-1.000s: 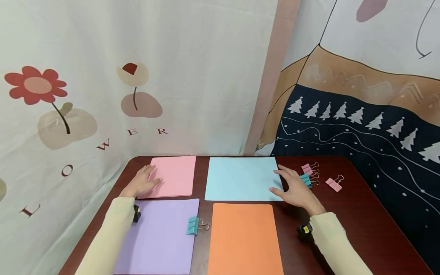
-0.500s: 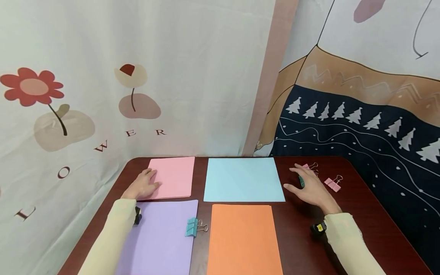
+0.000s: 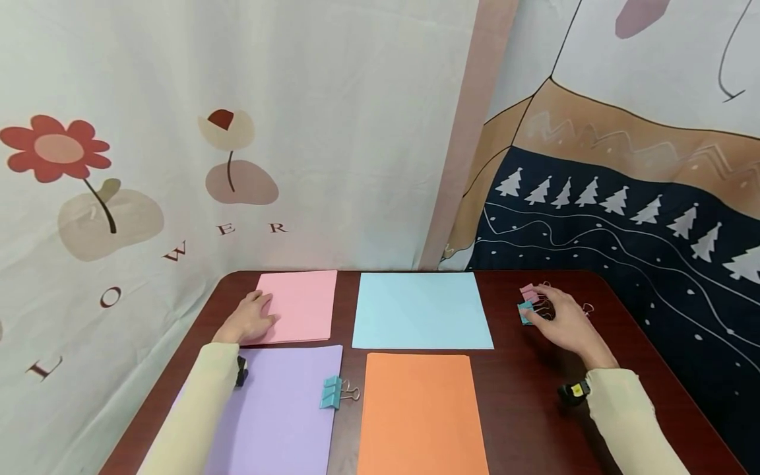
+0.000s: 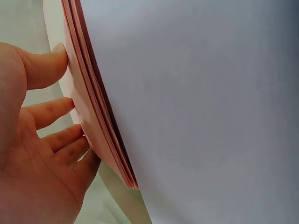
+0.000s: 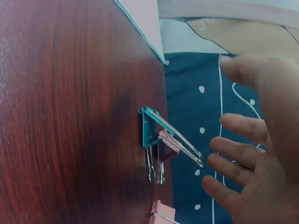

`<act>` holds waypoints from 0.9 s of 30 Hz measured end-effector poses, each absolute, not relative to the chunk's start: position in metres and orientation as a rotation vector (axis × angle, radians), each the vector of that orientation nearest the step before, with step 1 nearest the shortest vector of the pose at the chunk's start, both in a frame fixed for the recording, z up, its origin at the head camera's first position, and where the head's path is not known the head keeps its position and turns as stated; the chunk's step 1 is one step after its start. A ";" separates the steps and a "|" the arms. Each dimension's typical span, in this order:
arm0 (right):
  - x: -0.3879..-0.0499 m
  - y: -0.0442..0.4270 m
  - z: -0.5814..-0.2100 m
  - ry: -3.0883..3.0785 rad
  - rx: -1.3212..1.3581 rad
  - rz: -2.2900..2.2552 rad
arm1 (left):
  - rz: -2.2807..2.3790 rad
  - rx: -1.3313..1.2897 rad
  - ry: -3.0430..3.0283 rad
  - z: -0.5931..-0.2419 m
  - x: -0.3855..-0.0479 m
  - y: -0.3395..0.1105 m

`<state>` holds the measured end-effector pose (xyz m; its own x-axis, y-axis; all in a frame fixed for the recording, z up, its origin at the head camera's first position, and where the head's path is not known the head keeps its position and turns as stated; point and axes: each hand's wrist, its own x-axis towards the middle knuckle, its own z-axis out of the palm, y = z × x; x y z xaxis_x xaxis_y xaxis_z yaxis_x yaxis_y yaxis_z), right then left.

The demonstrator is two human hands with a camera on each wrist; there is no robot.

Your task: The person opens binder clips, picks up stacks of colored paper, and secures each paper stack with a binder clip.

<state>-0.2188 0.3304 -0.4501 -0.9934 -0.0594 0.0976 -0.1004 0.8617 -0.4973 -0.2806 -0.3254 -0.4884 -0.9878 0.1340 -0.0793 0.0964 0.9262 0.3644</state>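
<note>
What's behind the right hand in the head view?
A wire handle shows past the right hand; the rest of that clip is covered there. The right wrist view shows part of a pink clip at its bottom edge, probably the same one.

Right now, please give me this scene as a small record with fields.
left hand: touching rectangular pink paper stack
right hand: near teal metal-handled binder clip and pink metal-handled binder clip
other rectangular sheets: light-blue paper, orange paper, purple paper
right edge of purple paper: another teal binder clip
partly visible: second pink clip
table: reddish-brown, wood-grained
</note>
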 end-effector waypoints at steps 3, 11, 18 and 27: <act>-0.220 0.335 -0.450 -2.970 0.039 0.835 | 0.561 0.162 2.981 -0.487 -0.280 -0.325; -0.227 0.345 -0.455 -3.011 -0.092 0.916 | 0.561 0.116 2.951 -0.486 -0.280 -0.321; -0.233 0.353 -0.457 -3.111 -0.112 0.857 | 0.558 0.106 2.950 -0.483 -0.280 -0.319; -0.241 0.356 -0.466 -3.148 -0.109 0.879 | 0.657 0.012 2.949 -0.480 -0.284 -0.316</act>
<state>-0.2414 0.3560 -0.4658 -0.9895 0.0294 -0.1413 0.0984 0.8538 -0.5113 -0.2839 -0.3160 -0.4801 -0.9928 0.0340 -0.1152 -0.0181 0.9056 0.4237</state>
